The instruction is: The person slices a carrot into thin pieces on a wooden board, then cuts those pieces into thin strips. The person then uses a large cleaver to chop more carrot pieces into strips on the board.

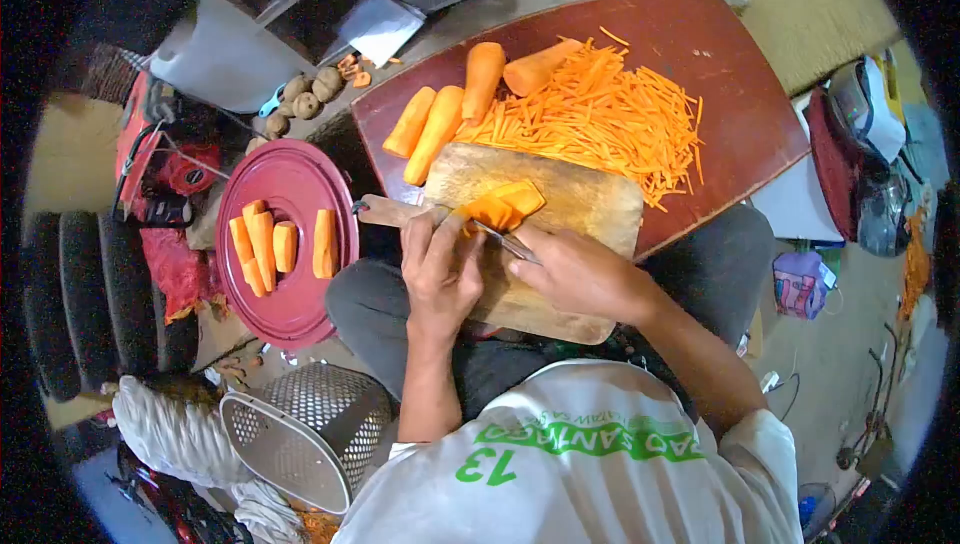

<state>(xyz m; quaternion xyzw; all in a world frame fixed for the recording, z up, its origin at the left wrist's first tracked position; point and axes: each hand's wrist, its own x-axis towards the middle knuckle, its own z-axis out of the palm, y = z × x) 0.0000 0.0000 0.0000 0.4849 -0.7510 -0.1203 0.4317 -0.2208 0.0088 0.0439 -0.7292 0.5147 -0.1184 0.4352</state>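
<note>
On my lap lies a wooden cutting board (590, 204) with its handle toward the left. My left hand (440, 269) has its fingers bent over carrot slices (510, 204) stacked near the board's middle, holding them down. A knife (507, 242) is gripped in my right hand (585, 272), its blade pointing left toward the fingertips of my left hand. Part of the blade is hidden by the fingers. Just beyond the board, a large heap of carrot strips (620, 114) covers part of the red tabletop (725, 54).
Several peeled whole carrots (437, 134) lie on the tabletop's left side. A red round lid-like tray (290, 309) at left holds more carrots (262, 244). A perforated basket (310, 424) lies tipped by my left leg. Brown potato-like tubers (305, 96) sit farther back.
</note>
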